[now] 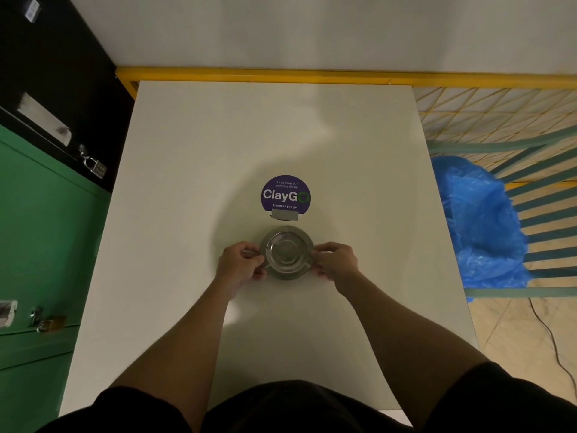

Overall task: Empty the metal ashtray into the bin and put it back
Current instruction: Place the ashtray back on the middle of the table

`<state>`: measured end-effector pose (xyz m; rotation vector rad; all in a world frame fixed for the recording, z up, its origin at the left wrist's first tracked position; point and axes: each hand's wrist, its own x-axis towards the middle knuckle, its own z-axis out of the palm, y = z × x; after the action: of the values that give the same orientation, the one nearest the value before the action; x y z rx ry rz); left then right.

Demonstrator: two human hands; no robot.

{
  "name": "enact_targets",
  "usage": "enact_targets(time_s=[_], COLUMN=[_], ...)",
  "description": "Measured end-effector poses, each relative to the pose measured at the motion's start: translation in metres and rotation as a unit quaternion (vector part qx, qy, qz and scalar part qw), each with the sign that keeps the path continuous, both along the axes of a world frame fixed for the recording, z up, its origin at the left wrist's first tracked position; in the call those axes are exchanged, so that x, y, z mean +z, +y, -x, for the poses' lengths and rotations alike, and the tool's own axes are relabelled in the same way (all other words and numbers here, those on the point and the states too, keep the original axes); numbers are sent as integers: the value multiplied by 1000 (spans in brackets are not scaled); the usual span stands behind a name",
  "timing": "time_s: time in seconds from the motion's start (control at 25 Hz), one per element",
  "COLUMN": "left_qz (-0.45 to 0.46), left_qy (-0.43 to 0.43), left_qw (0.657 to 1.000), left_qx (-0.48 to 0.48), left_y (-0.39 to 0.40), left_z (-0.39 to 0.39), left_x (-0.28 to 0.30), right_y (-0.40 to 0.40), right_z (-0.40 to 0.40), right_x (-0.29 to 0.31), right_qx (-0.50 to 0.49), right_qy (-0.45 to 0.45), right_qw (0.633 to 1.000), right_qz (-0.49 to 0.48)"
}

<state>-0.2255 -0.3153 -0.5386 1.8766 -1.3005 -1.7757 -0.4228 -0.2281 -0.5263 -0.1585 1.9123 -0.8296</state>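
Note:
A round metal ashtray (286,252) sits upright on the white table (187,182), near its middle. My left hand (240,260) pinches the ashtray's left rim and my right hand (335,260) pinches its right rim. The inside of the ashtray looks shiny; I cannot tell whether anything lies in it. The bin (480,220), lined with a blue plastic bag, stands on the floor beside the table's right edge.
A round purple "ClayGo" sticker (285,192) with a strip of grey tape lies just beyond the ashtray. Green lockers with padlocks (46,245) stand along the left. A yellow rail and mesh (484,110) run behind and right; a cable (552,339) crosses the floor.

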Motion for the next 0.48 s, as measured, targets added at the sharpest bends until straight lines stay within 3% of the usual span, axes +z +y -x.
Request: enact_targets(time_s=[0.48], left_qz=[36], left_qy=[-14], left_qw=[999], left_qx=[1], left_y=[-87], left_z=[45], left_x=[-2], right_y=[-90], right_z=[37], right_x=[-1], right_qx=[9], right_qy=[36], right_qw=[999], right_qz=[10])
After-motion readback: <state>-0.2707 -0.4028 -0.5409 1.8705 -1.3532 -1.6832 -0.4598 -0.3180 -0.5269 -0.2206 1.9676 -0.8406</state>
